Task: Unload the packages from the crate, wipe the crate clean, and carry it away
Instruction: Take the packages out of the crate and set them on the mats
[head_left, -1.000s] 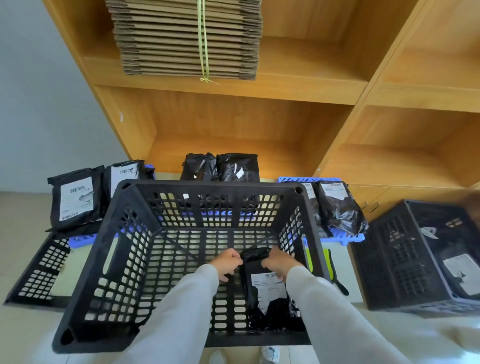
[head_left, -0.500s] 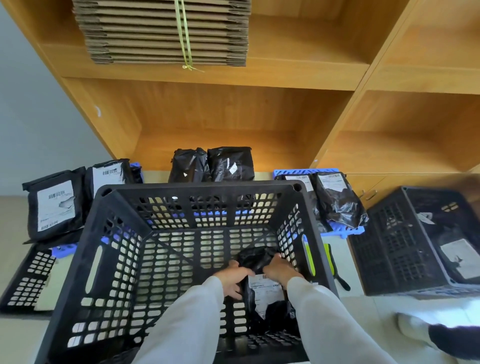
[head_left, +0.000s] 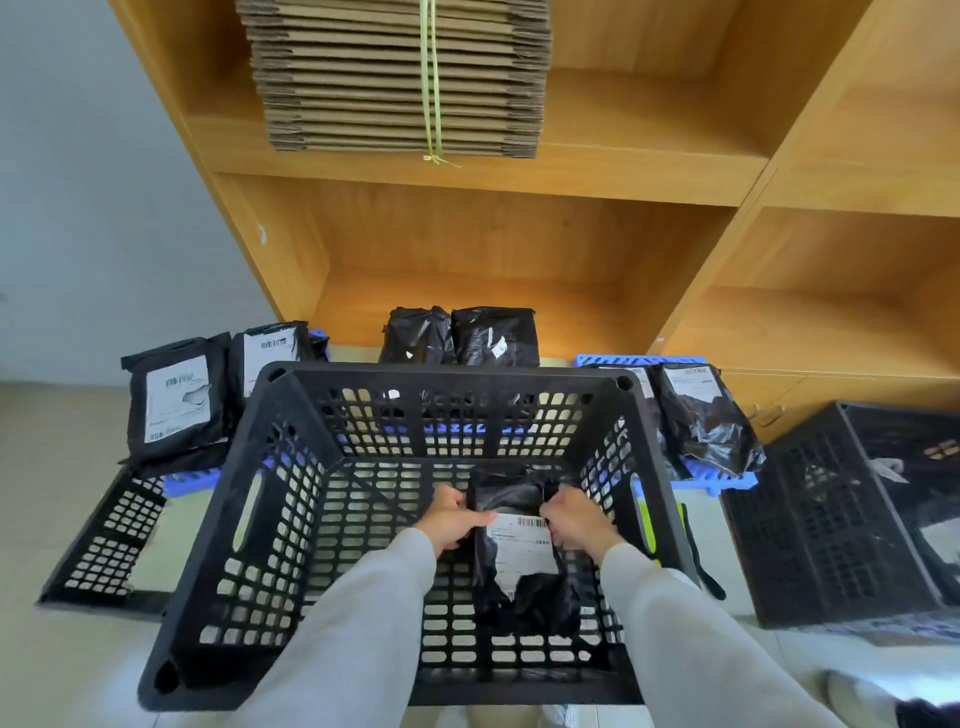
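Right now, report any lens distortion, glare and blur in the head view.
Head view: wide-angle bending splays the wooden shelf unit outward; soft glare on the glossy black plastic package gripped by the left hand and right hand; bottom-right corner smeared.

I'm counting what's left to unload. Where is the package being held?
In the head view, the package sits inside the black crate, near its right wall, gripped between the left hand and right hand.
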